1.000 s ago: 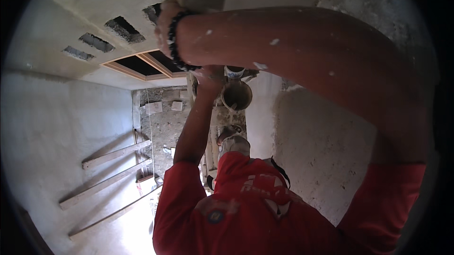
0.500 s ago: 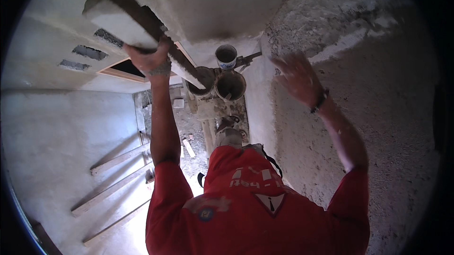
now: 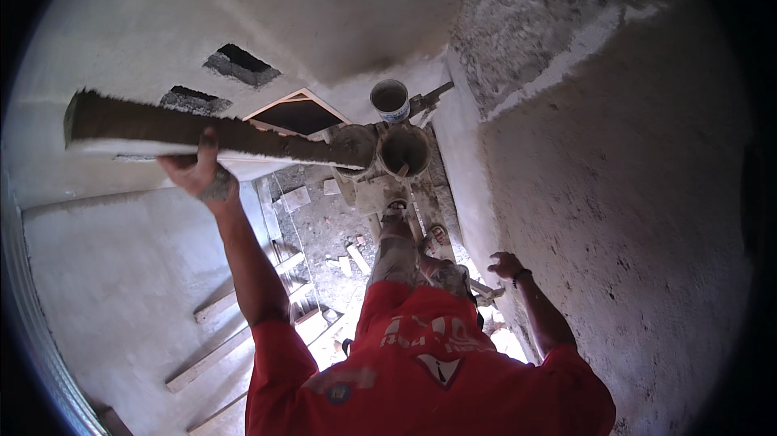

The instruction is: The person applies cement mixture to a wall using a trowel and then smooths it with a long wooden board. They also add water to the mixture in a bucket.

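My left hand point(image 3: 202, 175) is raised and closed around the lower edge of a long straight board point(image 3: 142, 122). Grey mortar cakes the board's rough upper edge. It stretches almost level from the far left, its narrow-looking end in front of a mortar bucket point(image 3: 356, 141). Lowered beside the right wall, my right hand point(image 3: 507, 266) holds nothing that I can see. Its fingers are loosely bent and apart, and a dark band circles that wrist.
A second bucket point(image 3: 405, 151) and a smaller pale bucket point(image 3: 391, 101) stand ahead on the platform. My feet are on narrow planks above a rubble-strewn floor point(image 3: 320, 222). The right wall point(image 3: 599, 161) is close. The far wall has holes point(image 3: 241, 64) and a wood-framed opening point(image 3: 299, 115).
The board has swung left and down from a steep slant to nearly level, with my left hand still on it. My right hand has dropped from high by the wall toward my side.
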`<state>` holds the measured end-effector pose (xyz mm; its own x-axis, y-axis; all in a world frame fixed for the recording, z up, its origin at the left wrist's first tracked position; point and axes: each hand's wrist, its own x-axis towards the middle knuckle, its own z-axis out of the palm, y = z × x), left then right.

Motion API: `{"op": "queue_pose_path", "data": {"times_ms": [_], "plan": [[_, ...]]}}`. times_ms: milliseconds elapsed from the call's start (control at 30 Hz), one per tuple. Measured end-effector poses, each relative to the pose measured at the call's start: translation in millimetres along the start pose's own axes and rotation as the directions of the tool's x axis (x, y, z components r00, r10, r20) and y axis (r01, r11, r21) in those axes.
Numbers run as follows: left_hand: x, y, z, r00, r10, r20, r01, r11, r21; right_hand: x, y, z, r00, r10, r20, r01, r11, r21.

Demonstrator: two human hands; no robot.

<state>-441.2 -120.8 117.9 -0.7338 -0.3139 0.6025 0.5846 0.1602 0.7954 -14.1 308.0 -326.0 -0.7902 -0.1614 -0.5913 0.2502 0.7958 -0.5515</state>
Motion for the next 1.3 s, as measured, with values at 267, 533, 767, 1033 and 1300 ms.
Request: {"op": "queue_pose_path", "data": {"times_ms": [267, 533, 767, 1033, 1300], "plan": [[4.6, -44.2, -35.0, 0.994, 0.056, 0.091, -0.046, 0.993, -0.112, 188.0, -111.6, -10.5, 0.966, 0.106, 0.235, -0.151, 0.971, 0.183], [6.6, -45.2, -67.3, 0.971, -0.072, 0.230, 0.028, 0.982, 0.188, 431.0, -117.6, 76.9, 0.813, 0.434, 0.387, -0.582, 0.611, 0.537], [10.8, -87.3, -54.7, 0.945, 0.223, 0.240, -0.311, 0.840, 0.444, 585.4, -63.7, 211.7, 0.764, 0.549, -0.340, -0.370, 0.804, 0.466], [-13.1, -99.2, -64.3, 0.975, 0.143, 0.168, -0.206, 0.863, 0.461, 586.0, -73.6, 168.1, 0.757, 0.648, -0.085, -0.471, 0.630, 0.617], [2.1, -80.8, -67.2, 0.898, -0.093, 0.430, 0.143, 0.986, -0.086, 391.8, -115.1, 19.7, 0.906, 0.147, 0.396, -0.316, -0.385, 0.867]]}}
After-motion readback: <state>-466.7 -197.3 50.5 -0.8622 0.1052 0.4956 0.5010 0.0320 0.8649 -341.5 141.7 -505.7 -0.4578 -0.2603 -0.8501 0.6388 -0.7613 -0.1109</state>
